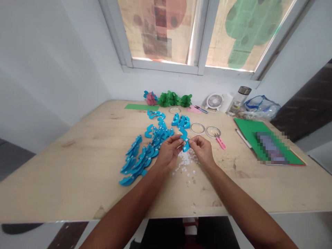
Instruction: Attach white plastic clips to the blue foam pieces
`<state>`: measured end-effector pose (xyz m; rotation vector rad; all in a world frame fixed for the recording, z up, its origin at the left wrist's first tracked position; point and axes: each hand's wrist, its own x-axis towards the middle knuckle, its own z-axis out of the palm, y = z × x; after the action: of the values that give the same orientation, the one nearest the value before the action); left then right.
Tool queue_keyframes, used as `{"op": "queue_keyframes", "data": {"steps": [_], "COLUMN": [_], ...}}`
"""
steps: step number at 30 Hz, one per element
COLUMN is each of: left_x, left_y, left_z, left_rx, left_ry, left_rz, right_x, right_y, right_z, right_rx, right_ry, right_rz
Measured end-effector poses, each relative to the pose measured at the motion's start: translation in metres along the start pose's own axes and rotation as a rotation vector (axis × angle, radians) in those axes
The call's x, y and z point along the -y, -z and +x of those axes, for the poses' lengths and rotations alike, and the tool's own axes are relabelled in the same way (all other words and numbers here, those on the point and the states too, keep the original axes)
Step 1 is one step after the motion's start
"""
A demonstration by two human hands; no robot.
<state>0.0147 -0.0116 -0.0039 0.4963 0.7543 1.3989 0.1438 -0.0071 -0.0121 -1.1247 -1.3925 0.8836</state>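
A curved blue paper piece with small white squares on it is held up between both hands, over the table. My left hand is closed, pinching its left side with thumb and fingers. My right hand pinches the lower right edge of the same piece. Left of my hands lies a long heap of similar blue paper pieces, many with white squares. A smaller group of blue pieces sits just beyond my hands. Tiny white paper scraps are scattered on the table beneath them.
Rolls of tape and pink-handled snips lie right of the blue pieces. Green paper sheets with a blurred object are at the right. Green paper ornaments, a small fan and a bottle stand along the wall.
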Motion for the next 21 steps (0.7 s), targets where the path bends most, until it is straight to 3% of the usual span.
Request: {"op": "queue_keyframes", "data": {"steps": [21], "left_x": [0.0027], "left_y": [0.0031], "left_z": [0.0046], "left_rx": [0.033], "left_ry": [0.002], "left_rz": [-0.009], "right_x": [-0.0075], "right_y": [-0.0040], "right_z": [0.0007], "right_rx": [0.013], "right_ry": [-0.023], "right_rz": [0.146]}}
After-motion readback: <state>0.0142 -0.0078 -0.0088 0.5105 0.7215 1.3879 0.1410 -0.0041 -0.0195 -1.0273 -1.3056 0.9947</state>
